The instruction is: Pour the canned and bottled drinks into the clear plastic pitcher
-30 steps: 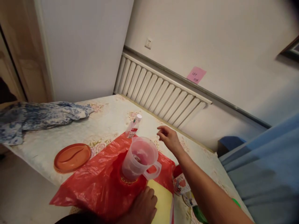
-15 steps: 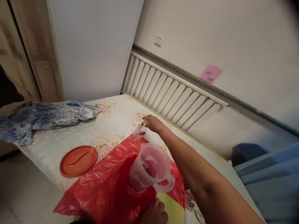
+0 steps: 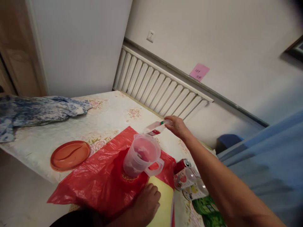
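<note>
My right hand (image 3: 175,124) reaches out over the bed-like surface, its fingers closed round the neck end of a clear plastic bottle (image 3: 153,128). The bottle has a red label and a green ring and lies nearly on its side in the air. Below it a translucent pitcher (image 3: 139,157) stands upright on a red plastic bag (image 3: 104,170), with something small inside that I cannot make out. My left hand (image 3: 148,200) is closed, its curled fingers against the bag and the edge of a flat yellow item (image 3: 163,195). What those fingers grip is hidden.
An orange plastic lid (image 3: 69,155) lies left of the bag on the flowered cover (image 3: 113,110). A red can (image 3: 182,165), clear bottles (image 3: 189,179) and green bottles (image 3: 208,208) lie by my right forearm. Blue patterned cloth (image 3: 47,108) is far left; a radiator (image 3: 153,82) lines the wall.
My right hand has moved right with the bottle, which is now tipped flatter. The view has shifted, bringing the can and several bottles into sight. My left hand stays by the yellow item.
</note>
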Demonstrator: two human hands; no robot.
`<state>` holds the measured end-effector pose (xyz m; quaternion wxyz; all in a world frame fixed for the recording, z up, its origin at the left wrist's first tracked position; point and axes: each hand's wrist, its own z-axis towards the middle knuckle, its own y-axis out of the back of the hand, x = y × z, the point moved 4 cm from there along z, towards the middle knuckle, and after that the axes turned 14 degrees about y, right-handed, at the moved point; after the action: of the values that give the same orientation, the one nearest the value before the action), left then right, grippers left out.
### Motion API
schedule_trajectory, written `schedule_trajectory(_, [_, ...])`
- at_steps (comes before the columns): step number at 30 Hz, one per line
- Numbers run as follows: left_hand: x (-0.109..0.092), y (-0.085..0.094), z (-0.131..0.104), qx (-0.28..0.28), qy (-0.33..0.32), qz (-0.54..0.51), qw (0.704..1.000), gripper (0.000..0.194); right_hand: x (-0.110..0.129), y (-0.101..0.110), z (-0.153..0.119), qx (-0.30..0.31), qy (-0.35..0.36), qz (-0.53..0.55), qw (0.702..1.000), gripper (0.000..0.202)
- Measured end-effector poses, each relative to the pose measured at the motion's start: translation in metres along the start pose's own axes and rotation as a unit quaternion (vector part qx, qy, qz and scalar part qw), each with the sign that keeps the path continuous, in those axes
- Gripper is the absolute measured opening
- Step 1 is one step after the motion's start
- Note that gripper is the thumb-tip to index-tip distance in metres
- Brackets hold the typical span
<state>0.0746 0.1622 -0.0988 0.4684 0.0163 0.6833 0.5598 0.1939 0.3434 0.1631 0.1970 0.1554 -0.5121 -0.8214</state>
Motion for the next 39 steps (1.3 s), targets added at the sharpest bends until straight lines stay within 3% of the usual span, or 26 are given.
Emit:
schedule_trajectory(2, [-0.004, 0.003, -0.001, -0.012, -0.017, -0.035, 0.999, 0.016, -0.001, 0.027, -0.030, -0.010, -0.014, -0.004, 1.000, 0.027])
schedule_trajectory(7, [-0.008, -0.001, -0.001, -0.069, -0.019, -0.142, 0.987, 0.070, 0.014, 0.082, -0.100, 0.034, -0.053, 0.000, 0.998, 0.027])
schedule_trajectory(13, [-0.015, -0.003, -0.003, -0.110, -0.009, -0.223, 0.969, 0.090, 0.045, 0.118, -0.162, 0.105, -0.092, 0.014, 0.990, 0.026])
schedule_trajectory(19, [-0.022, 0.011, -0.002, -0.117, 0.000, -0.275, 0.954, 0.098, 0.086, 0.113, -0.189, 0.164, -0.082, 0.107, 0.977, 0.027])
schedule_trajectory(26, [-0.026, 0.010, -0.001, -0.012, 0.021, -0.301, 0.953, 0.086, 0.118, 0.095, -0.190, 0.186, -0.062, 0.150, 0.969, 0.027])
schedule_trajectory(34, [-0.019, 0.029, -0.016, -0.001, 0.050, -0.312, 0.949, 0.071, 0.107, 0.081, -0.199, 0.094, -0.132, 0.261, 0.952, 0.025])
schedule_trajectory(39, [-0.014, 0.045, -0.024, 0.033, 0.052, -0.311, 0.949, 0.071, 0.116, 0.075, -0.198, 0.037, -0.123, 0.246, 0.961, 0.022])
